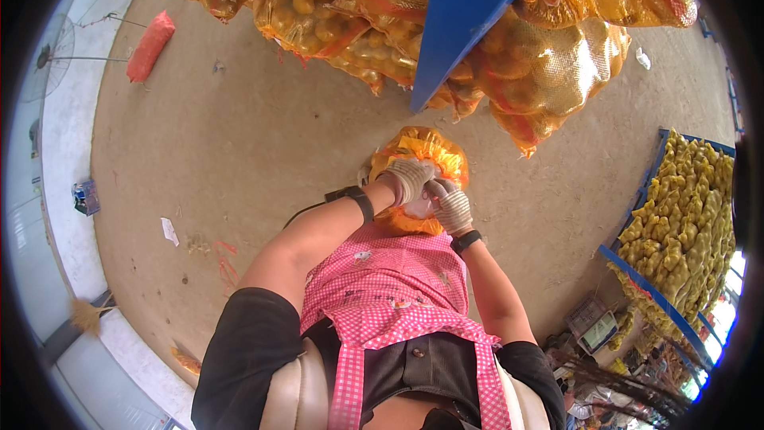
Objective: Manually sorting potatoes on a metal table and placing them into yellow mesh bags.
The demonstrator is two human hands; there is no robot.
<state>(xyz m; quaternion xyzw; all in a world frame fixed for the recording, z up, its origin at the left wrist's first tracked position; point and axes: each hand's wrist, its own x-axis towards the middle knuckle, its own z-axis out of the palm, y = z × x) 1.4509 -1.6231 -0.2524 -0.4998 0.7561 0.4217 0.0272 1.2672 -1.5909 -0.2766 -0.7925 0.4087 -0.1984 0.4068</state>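
Note:
An orange mesh bag stands upright on the floor in front of me, its gathered top uppermost, with whitish material showing in the middle. My left hand, in a striped knit glove, is at the left of that top, its fingers closed on the whitish material. My right hand, in a matching glove, meets it from the right, with thumb and fingers pinched together near a thin reddish strand. What lies between the fingertips is too small to tell. The bag's contents are mostly hidden.
Filled mesh sacks of potato-like produce are piled ahead, beside a blue metal beam. At right stands a blue-framed rack of yellow-green netted sacks, near plastic crates. A red sack and paper scrap lie left.

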